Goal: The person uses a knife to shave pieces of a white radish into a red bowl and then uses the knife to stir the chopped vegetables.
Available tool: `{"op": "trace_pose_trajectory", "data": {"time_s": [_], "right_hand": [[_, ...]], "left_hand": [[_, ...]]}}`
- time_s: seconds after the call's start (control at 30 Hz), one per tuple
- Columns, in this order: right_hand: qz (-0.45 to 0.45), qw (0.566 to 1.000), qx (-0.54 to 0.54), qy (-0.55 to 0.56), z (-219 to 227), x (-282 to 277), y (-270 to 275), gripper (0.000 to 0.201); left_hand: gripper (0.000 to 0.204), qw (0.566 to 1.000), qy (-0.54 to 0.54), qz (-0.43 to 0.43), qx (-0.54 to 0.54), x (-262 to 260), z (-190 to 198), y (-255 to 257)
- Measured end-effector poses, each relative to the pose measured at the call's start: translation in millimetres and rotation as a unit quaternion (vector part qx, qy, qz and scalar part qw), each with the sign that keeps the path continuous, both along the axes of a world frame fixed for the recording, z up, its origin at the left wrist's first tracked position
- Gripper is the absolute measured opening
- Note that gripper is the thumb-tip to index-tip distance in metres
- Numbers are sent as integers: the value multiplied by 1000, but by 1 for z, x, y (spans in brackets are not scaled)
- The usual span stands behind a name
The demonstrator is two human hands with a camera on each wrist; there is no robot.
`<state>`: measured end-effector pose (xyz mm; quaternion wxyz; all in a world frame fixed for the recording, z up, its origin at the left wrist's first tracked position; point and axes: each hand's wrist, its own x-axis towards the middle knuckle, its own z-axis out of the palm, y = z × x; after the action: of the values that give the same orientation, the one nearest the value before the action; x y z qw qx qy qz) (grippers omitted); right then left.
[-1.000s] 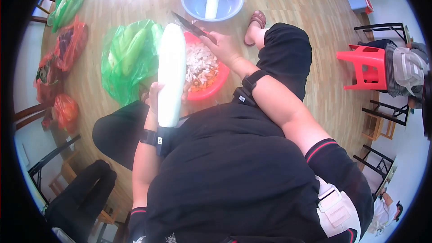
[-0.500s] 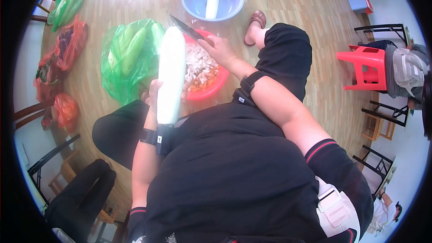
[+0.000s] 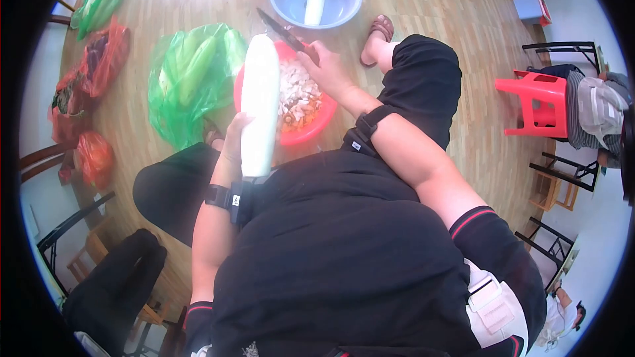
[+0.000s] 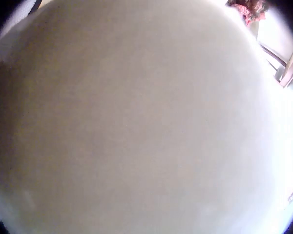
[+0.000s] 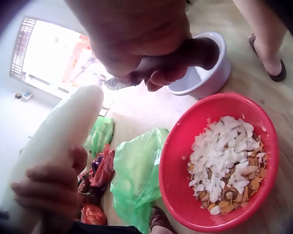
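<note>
A long, peeled white radish (image 3: 260, 109) stands lengthwise in front of the torso in the head view. My left hand (image 3: 235, 137) grips its lower half; in the right wrist view the fingers (image 5: 46, 195) wrap round it. My right hand (image 3: 329, 74) holds a knife (image 3: 272, 25) by its dark handle, the blade pointing forward past the radish's far end. Below both hands sits a red basin (image 5: 173, 195) of white shavings (image 5: 215, 156) and orange peelings (image 5: 229, 195). The pale radish surface (image 4: 136, 117) fills most of the left wrist view, hiding the left fingers.
A blue-grey basin (image 3: 280, 13) with another white radish (image 3: 316, 1) stands ahead on the floor. A green bag (image 3: 175, 109) of long pale-green vegetables lies at the left. Farther left are red bags (image 3: 96, 162) and another green bag (image 3: 99, 3). A red stool (image 3: 529, 86) is at the right.
The radish has shifted slightly right, and the left fingertips along its right side have gone out of sight. The knife's tip has swung a little forward, away from the radish's end.
</note>
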<state>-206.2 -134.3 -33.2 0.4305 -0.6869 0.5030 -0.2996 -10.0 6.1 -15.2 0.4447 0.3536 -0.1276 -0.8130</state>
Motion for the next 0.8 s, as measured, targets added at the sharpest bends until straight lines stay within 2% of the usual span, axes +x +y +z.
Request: {"op": "trace_pose_trajectory", "data": {"time_s": [0.07,0.1,0.17,0.2,0.27,0.3,0.37,0.4,0.43,0.5,0.53,0.6,0.67,0.73,0.8], "right_hand": [[-7,999,-38,5,7,1,1,33],[-6,999,-38,5,-7,0,-1,33],[81,989,23,125,-54,-9,-3,31],[78,989,19,124,-57,-12,-2,31],[74,986,49,139,-65,-16,5,27],[61,993,42,92,-60,-10,1,27],[60,994,59,67,-39,-3,-2,28],[49,995,74,41,-33,-1,-4,28],[36,998,57,6,-31,0,-1,28],[51,998,37,28,-23,0,1,27],[63,997,19,47,-20,1,2,26],[101,994,6,29,-12,3,7,26],[133,991,-7,12,-9,2,11,25],[211,972,-84,60,-10,2,13,24],[224,969,-74,68,-14,1,15,22]], "left_hand": [[63,998,-60,19,17,2,-11,0],[63,998,-59,20,16,5,-18,0],[56,996,-85,10,4,10,-27,-2],[56,996,-85,8,0,8,-25,-5],[49,987,-129,77,56,3,-21,-5],[49,987,-127,82,57,2,-21,-5],[50,962,-253,99,34,1,-21,-8],[50,962,-252,103,36,1,-24,-7],[50,937,-331,108,0,1,-28,-7],[56,875,-475,81,-50,4,-36,-5],[56,875,-475,84,-48,6,-40,-4],[62,766,-637,16,-86,8,-43,-2],[65,752,-655,-6,-77,7,-41,-2],[68,737,-672,-29,-69,5,-39,-2],[71,718,-690,-51,-75,5,-37,-2]]}}
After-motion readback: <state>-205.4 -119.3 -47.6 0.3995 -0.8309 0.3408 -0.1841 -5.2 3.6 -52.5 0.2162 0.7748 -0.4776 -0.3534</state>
